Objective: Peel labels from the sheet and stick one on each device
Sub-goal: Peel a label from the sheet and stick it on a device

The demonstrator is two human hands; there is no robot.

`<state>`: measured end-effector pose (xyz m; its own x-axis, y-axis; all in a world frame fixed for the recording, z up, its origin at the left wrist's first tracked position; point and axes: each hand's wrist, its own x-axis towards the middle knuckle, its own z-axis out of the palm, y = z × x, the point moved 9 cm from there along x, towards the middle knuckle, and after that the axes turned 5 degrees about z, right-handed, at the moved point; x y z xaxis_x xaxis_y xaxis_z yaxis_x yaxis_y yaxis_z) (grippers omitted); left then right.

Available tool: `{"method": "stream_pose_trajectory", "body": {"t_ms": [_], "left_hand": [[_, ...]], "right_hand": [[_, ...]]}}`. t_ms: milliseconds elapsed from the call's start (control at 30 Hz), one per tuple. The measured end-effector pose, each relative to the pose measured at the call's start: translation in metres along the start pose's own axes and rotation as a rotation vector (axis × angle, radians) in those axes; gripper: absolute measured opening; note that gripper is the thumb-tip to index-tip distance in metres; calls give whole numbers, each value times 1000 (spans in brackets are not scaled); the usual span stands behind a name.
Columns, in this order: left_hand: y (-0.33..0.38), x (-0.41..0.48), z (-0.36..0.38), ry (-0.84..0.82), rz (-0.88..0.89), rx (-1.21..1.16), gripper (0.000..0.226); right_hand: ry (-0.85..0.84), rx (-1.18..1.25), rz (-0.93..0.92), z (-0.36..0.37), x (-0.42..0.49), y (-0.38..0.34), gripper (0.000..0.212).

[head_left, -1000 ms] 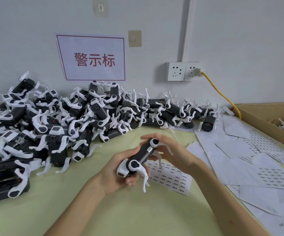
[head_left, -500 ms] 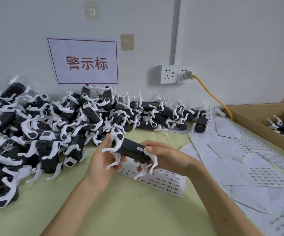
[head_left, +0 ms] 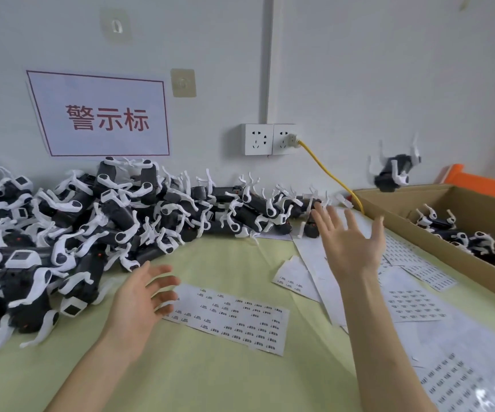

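Note:
A black device with white legs [head_left: 394,170] is in mid-air, blurred, above the far corner of the cardboard box [head_left: 424,233] at the right. My right hand [head_left: 351,242] is raised with fingers spread, empty, left of the box. My left hand [head_left: 142,295] hovers open over the table beside the label sheet [head_left: 234,318], which lies flat with several small printed labels. A large pile of the same devices [head_left: 76,227] fills the left and back of the table.
Several devices [head_left: 472,242] lie inside the box. More label sheets and used backing paper [head_left: 412,295] cover the table's right side. A yellow cable [head_left: 329,171] runs from the wall socket [head_left: 270,139] down behind the box. An orange bin edge [head_left: 478,179] shows at far right.
Both hands held a device over the label sheet; now they have let it go and it flies toward the box. My right hand has swung up and right, and both hands are empty.

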<state>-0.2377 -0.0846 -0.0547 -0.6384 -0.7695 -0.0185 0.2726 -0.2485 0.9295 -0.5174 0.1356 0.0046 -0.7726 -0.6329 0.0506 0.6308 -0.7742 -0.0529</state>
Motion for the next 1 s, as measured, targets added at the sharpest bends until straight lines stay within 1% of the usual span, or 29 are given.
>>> {"method": "stream_pose_trajectory", "body": {"t_ms": [33, 100, 167, 233, 300, 367, 467, 533, 600, 633, 700, 767, 867, 933, 1000], "left_hand": [[0, 0, 1, -2, 4, 18, 36], [-1, 0, 1, -3, 18, 89, 35], [0, -2, 5, -21, 55, 212, 32], [3, -4, 10, -49, 112, 318, 29], [5, -5, 14, -77, 152, 385, 27], [1, -3, 14, -106, 134, 424, 27], [-5, 0, 11, -125, 98, 405, 28], [-6, 2, 7, -83, 73, 358, 27], [-8, 6, -1, -18, 42, 296, 23], [-9, 7, -5, 13, 27, 269, 21], [-11, 9, -10, 51, 2, 225, 18], [-12, 8, -12, 75, -9, 213, 17], [-9, 7, -15, 91, -1, 222, 18], [-7, 6, -15, 97, -8, 218, 18], [-4, 3, -14, 97, -10, 226, 18]], "right_hand": [[73, -86, -47, -14, 1, -7, 65], [181, -291, -50, -28, 1, 1, 51], [236, -517, -34, -35, 5, 15, 40], [246, -792, -52, -25, 1, 29, 33], [193, -1120, -92, -16, -1, 46, 24], [95, -1429, -112, -8, -5, 72, 18], [-98, -1723, -7, -3, -11, 126, 15], [-232, -1925, 55, 1, -15, 159, 20], [-317, -2020, 101, 4, -14, 189, 31], [-330, -2036, 105, 6, -11, 199, 39], [-291, -2043, 58, 12, 3, 207, 55], [-215, -2045, -11, 22, 21, 210, 61], [-181, -2080, -67, 38, 48, 220, 63], [-174, -2093, 15, 40, 62, 230, 59], [-156, -2040, 139, 35, 72, 240, 49]]}}
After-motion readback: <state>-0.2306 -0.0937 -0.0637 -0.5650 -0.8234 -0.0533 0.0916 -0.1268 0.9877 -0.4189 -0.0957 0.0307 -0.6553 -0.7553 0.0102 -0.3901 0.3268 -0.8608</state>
